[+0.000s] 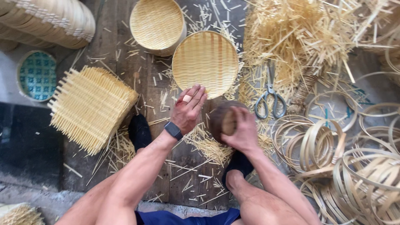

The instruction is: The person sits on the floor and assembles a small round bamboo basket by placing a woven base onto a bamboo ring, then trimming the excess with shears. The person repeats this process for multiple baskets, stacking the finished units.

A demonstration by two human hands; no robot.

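1. Gripping a dark, rounded wooden block (227, 121) at the centre of the frame, the right hand (241, 131) has its grip closed around it, fingers wrapped over the far side.
2. Left hand (189, 109) lies just left of the block, flat and open with fingers spread and nothing in its grip; a bandage wraps one finger and a dark watch (173, 130) sits on the wrist. Its fingertips reach the near rim of a round woven bamboo tray (205, 62) just above centre.
3. That tray lies flat on the plank floor (125, 79), touching a second, deeper woven basket (157, 25) at upper centre.
4. Judging by the pose, the step in hand looks like pressing or tapping the tray's rim into shape, the open hand steadying it while the block is brought up.
5. The next move would call for holding the tray firm and striking squarely on the rim, clear of the bandaged finger.
6. Scissors (271, 100) lie to the right of the tray among loose bamboo splints (300, 33); coiled bamboo hoops (354, 166) fill the lower right, and a stack of square woven mats (89, 106) sits at left.
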